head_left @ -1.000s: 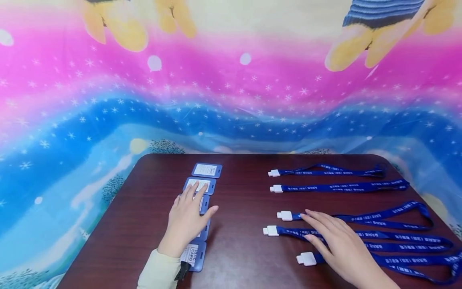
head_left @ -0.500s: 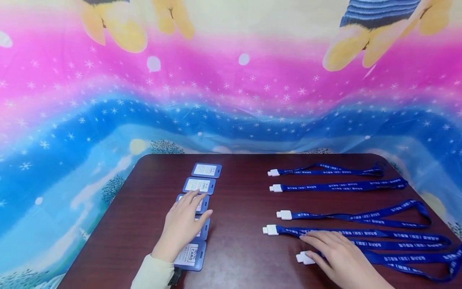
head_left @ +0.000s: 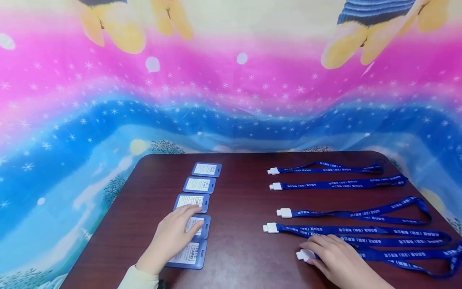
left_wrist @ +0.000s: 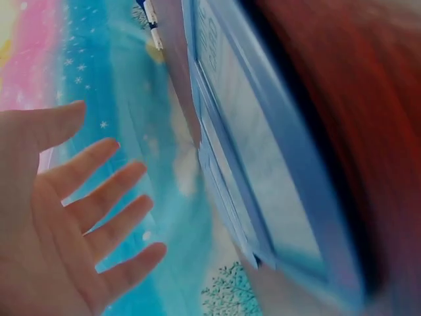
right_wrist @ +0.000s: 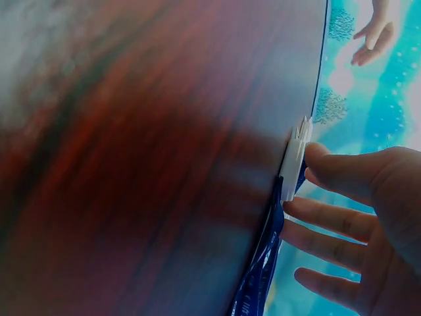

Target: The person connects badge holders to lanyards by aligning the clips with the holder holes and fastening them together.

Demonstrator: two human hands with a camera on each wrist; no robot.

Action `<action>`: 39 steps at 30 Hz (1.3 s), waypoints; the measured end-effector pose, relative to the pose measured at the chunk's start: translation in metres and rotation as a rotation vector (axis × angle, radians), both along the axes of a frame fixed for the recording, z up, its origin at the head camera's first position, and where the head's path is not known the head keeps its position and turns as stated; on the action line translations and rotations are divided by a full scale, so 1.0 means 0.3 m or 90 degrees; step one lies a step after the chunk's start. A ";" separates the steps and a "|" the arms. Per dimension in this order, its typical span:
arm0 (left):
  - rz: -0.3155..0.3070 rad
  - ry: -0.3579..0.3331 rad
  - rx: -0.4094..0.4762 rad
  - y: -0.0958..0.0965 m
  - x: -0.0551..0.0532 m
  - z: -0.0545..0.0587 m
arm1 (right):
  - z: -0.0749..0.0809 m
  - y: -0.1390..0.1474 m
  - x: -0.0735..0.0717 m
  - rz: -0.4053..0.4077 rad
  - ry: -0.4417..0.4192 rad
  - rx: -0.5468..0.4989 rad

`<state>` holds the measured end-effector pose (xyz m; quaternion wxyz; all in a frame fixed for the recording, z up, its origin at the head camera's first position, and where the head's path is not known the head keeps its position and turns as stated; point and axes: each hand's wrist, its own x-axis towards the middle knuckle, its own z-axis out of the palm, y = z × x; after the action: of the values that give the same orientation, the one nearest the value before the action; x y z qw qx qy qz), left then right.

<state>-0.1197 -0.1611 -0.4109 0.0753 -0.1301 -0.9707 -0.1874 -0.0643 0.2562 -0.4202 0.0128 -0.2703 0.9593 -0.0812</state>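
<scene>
A white clip (head_left: 306, 255) on the nearest of 5 blue lanyards (head_left: 408, 253) lies on a dark red table (head_left: 242, 224), its narrow tip pointing left and the strap's long axis running left to right, the loop close to the table's right side. Bare wood opens to the clip's left, as far as the column of card holders. At the clip is the person's right hand (head_left: 335, 257), thumb and fingers apart on either side of it; whether they touch it cannot be told. The 4 other lanyards lie beyond, roughly parallel, their clips also facing left and well in from the table's edges.

Across the gap, 5 blue card holders (head_left: 193, 202) lie flat in a column, each with a pale printed card inside, "ID/IC CARD" legible on several, their slotted ends and long axes turned right. Above the nearer holders spreads the left hand (head_left: 171, 233), its fingers extended and gripping nothing, a pale sleeve (head_left: 138, 279) at the wrist. More bare wood stretches left of the holders to the table's edge, and a snowflake-patterned backdrop (head_left: 231, 92) rises behind the far edge
</scene>
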 end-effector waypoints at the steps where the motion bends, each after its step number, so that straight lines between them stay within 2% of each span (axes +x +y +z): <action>1: -0.006 -0.009 -0.007 -0.005 0.006 0.002 | 0.000 -0.001 -0.003 0.002 0.004 0.001; 7: -0.083 -0.051 -0.045 -0.047 0.051 -0.003 | -0.005 -0.001 -0.009 0.016 0.024 0.007; 12: -0.118 -0.064 -0.058 -0.089 0.081 -0.020 | -0.008 0.003 -0.009 0.005 -0.007 0.020; 20: -0.117 -0.094 -0.070 -0.133 0.096 -0.036 | -0.009 0.004 -0.015 -0.005 -0.031 0.029; 27: -0.117 -0.095 -0.059 -0.142 0.100 -0.039 | 0.002 -0.001 -0.019 0.007 -0.044 0.032; 33: -0.104 -0.104 -0.058 -0.144 0.099 -0.048 | 0.010 -0.019 -0.025 0.030 0.002 0.041; 39: -0.115 -0.118 -0.041 -0.148 0.107 -0.054 | 0.006 -0.036 -0.028 0.047 0.036 0.054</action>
<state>-0.0875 -0.2056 -0.4270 -0.0366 -0.2017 -0.9632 -0.1736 -0.0727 0.2453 -0.4186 0.0004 -0.3066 0.9513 -0.0322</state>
